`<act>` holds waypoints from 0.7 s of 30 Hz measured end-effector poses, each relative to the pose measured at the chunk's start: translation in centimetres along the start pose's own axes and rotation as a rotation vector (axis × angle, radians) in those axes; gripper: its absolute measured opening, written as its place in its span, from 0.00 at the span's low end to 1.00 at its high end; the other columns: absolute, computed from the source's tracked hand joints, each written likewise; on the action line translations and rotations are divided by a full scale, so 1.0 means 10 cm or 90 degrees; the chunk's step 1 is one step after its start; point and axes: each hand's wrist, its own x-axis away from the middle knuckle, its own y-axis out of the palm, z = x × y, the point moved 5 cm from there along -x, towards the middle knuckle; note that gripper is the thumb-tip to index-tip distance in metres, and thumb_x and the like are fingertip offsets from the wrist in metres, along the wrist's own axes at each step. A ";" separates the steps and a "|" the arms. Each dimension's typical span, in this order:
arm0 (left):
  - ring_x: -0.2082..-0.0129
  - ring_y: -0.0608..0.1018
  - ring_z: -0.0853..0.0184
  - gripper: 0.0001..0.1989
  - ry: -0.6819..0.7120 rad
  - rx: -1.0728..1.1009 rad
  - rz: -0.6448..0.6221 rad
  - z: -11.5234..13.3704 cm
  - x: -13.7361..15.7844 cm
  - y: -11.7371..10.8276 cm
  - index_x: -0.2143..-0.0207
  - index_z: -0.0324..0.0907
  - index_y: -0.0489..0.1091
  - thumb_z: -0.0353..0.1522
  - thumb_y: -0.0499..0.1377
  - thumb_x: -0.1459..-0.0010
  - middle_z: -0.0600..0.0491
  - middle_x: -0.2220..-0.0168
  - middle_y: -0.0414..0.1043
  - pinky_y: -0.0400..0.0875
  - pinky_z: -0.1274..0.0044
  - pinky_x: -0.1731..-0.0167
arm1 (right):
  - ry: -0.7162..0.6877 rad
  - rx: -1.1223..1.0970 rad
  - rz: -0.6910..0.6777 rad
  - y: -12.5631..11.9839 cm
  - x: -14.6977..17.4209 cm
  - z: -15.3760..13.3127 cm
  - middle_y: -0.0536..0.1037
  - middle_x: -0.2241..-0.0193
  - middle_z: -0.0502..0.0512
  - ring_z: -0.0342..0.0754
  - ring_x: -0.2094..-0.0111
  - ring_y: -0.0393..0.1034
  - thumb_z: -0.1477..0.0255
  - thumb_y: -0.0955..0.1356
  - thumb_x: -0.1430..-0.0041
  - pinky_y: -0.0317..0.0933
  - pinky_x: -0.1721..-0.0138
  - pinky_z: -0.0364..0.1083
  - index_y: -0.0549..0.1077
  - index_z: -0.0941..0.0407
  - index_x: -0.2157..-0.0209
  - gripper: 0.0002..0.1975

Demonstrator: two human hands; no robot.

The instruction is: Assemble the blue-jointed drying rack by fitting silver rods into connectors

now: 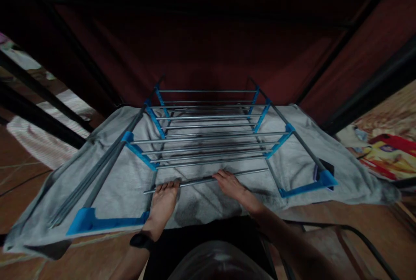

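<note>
A thin metal rod (196, 182) lies crosswise in front of me, low over the grey cloth. My left hand (165, 200) is closed over it near its left end, and a dark band circles that wrist. Toward the middle of the same rod, my right hand (230, 183) grips it with bent fingers. Beyond them stands a rack frame of grey tubes and blue plastic brackets (141, 154), with several metal crossbars (208, 142) between its sides. The near-left blue corner piece (87, 223) and near-right one (326, 179) have no bar between them.
Several loose rods (86, 180) lie bundled along the rack's left side. A phone-like dark object (325, 167) is partly hidden behind the right tube. Grey cloth (201, 206) covers the surface, against a dark red panel (201, 54). A colourful packet (393, 154) lies at right.
</note>
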 end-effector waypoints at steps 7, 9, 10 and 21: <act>0.51 0.79 0.61 0.22 0.053 0.012 0.002 0.09 -0.06 0.10 0.43 0.41 0.69 0.23 0.45 0.34 0.44 0.49 0.77 0.68 0.68 0.49 | -0.035 0.006 -0.011 -0.09 -0.02 -0.15 0.76 0.51 0.56 0.50 0.52 0.72 0.77 0.62 0.33 0.65 0.48 0.50 0.72 0.54 0.49 0.15; 0.53 0.80 0.60 0.22 0.072 0.032 -0.007 0.17 -0.09 0.08 0.43 0.41 0.70 0.26 0.43 0.32 0.45 0.50 0.78 0.70 0.68 0.50 | -0.041 0.003 -0.004 -0.10 0.00 -0.20 0.77 0.52 0.56 0.49 0.52 0.71 0.77 0.62 0.33 0.65 0.47 0.49 0.72 0.54 0.50 0.14; 0.53 0.80 0.59 0.21 0.082 0.042 -0.006 0.22 -0.11 0.06 0.44 0.40 0.70 0.27 0.43 0.31 0.45 0.51 0.78 0.70 0.67 0.50 | -0.043 0.002 -0.003 -0.11 0.00 -0.22 0.77 0.52 0.56 0.49 0.52 0.71 0.77 0.62 0.33 0.65 0.47 0.49 0.73 0.54 0.50 0.13; 0.50 0.79 0.60 0.23 0.191 0.182 0.012 0.30 -0.19 0.07 0.45 0.41 0.72 0.31 0.42 0.31 0.46 0.48 0.77 0.72 0.69 0.48 | -0.008 0.018 0.011 -0.48 0.28 -0.12 0.76 0.57 0.55 0.48 0.57 0.69 0.66 0.60 0.28 0.63 0.50 0.49 0.73 0.53 0.52 0.13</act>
